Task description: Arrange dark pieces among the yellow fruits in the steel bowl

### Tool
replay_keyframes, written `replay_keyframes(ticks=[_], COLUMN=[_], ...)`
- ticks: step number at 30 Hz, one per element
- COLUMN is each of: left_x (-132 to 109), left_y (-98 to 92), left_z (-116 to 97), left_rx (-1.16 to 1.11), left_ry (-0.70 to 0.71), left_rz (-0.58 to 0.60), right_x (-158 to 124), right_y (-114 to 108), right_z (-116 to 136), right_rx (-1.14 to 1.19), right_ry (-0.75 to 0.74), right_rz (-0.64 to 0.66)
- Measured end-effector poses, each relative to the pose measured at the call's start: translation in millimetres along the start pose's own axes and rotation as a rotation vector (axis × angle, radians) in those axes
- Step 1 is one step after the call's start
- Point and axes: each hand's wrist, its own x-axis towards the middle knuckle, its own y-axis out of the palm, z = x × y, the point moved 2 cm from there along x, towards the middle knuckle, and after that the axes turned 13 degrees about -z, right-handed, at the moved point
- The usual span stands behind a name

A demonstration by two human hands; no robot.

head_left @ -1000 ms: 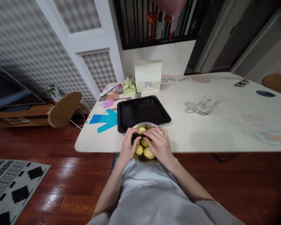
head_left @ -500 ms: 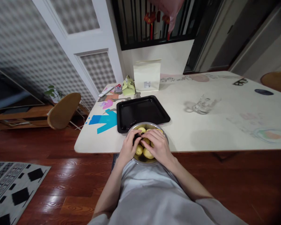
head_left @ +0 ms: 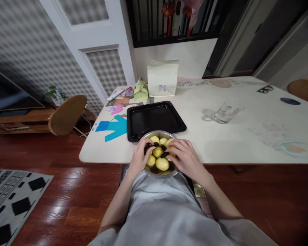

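A round metal bowl [head_left: 160, 175] at the table's front edge holds several yellow potato-like pieces [head_left: 162, 164]. Over its left side, my left hand [head_left: 139, 155] is closed on dark fruit that looks like grapes [head_left: 148, 147]. My right hand [head_left: 186, 156], at the bowl's right side, pinches one dark, long piece [head_left: 164, 154] between thumb and fingers. More dark pieces show between the two hands, above the yellow ones. Just behind the bowl lies a black baking tray [head_left: 156, 118] with a small dark bit near its front left.
Behind the tray stand a white paper bag [head_left: 163, 77] and a green packet [head_left: 141, 90]. A clear glass [head_left: 222, 114] is on the table [head_left: 246, 136] to the right, with dark glasses [head_left: 265, 89] farther back. A chair [head_left: 68, 115] stands at left.
My right hand has moved right, away from my left hand, with a dark piece now visible in its fingers. More of the bowl's contents show. The view has shifted slightly.
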Motion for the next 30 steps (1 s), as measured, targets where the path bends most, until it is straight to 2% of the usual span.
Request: replay_keyframes(ticks=[7,13,15,23,30], left_x=[3,1,0,-1,1], left_y=[-1.2,-1.2,-1.2,-4.1,-3.4], left_z=[-4,0,3,6,1], left_rx=[0.034,0.023,0.017,-0.017,-0.009], left_ry=[0.033,0.019,0.012,0.027,0.022], left_rz=[0.025,0.068,0.090,0.219,0.237], right_x=[2,9,11,11,10], right_y=[2,9,14,27,35], right_z=[3,15,19,21,17], right_rx=[-0.054,0.040,0.069,0.015,-0.014], right_ry=[-0.026,-0.024,-0.058,-0.202,-0.152], right_rz=[0.009,-0.186,-0.213,-0.198,-0.206])
